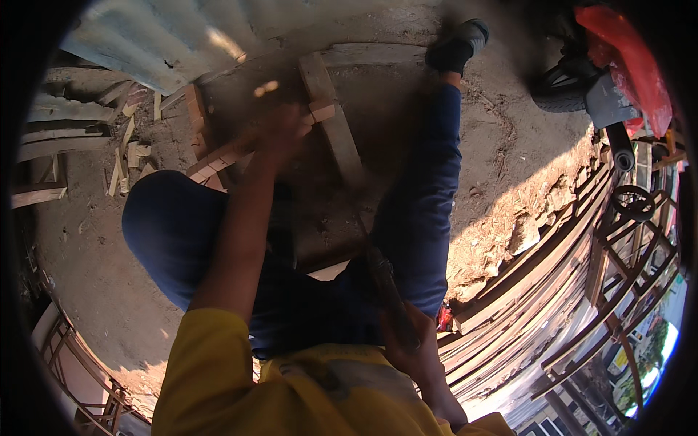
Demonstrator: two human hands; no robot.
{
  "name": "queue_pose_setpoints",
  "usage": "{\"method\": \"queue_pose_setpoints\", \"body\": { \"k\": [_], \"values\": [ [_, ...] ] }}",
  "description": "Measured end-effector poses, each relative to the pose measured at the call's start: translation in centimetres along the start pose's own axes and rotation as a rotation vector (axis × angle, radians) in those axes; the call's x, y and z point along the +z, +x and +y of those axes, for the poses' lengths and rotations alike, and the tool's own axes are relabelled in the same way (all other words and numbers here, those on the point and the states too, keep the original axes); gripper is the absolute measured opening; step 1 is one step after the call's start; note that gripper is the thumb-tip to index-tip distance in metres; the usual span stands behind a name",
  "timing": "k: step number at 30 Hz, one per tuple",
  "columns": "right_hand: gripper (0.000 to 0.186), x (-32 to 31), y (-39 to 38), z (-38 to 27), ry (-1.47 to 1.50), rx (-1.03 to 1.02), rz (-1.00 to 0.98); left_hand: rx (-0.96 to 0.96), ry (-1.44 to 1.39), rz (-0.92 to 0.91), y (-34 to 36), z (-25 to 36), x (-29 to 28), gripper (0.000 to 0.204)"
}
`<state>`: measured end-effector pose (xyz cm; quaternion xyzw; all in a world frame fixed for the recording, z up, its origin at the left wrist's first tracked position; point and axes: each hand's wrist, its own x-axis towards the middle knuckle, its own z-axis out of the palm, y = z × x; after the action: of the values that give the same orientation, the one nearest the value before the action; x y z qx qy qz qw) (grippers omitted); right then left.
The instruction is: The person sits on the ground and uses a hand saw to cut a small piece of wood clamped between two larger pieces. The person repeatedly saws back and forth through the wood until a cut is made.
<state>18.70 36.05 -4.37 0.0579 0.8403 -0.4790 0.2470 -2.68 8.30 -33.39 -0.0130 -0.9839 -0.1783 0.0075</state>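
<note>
My left hand (285, 134) reaches forward over a pale wooden strip (222, 157) and is smeared by motion. Its fingers cannot be made out, nor whether they grip the strip. The strip has notches or marks along its side and runs slantwise from beside my left knee toward a thicker wooden beam (336, 120). Close to my body, my right hand (413, 330) is closed around the dark handle of a long, narrow tool (385, 276). Its thin end points forward between my legs; the shadow hides its exact kind.
Another notched wood piece (196, 120) and several offcuts (127, 160) lie to the left. Corrugated sheet metal (167, 43) stands at the far side. To the right are a wheel (563, 87), a red plastic sheet (629, 65) and a pile of long boards (523, 291).
</note>
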Motion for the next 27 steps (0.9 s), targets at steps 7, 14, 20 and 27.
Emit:
{"method": "queue_pose_setpoints", "body": {
  "k": [7, 14, 20, 27],
  "values": [
    [0.011, 1.3, 1.9, 0.6, 0.060, -0.011, -0.035, -0.094, -0.027, -0.159, 1.2, -2.3, -1.8, 0.038],
    [0.013, 0.5, 2.9, 1.2, 0.155, -0.005, -0.087, -0.201, -0.065, -0.373, 0.9, -0.1, -2.8, 0.037],
    [0.013, -0.6, 0.6, 0.6, 0.054, -0.019, -0.075, -0.083, -0.012, -0.164, 1.1, -2.7, -0.1, 0.038],
    [0.012, 0.2, 3.2, 0.4, 0.066, -0.021, -0.074, -0.066, 0.009, -0.187, 0.7, -2.6, -0.9, 0.045]
  ]
}}
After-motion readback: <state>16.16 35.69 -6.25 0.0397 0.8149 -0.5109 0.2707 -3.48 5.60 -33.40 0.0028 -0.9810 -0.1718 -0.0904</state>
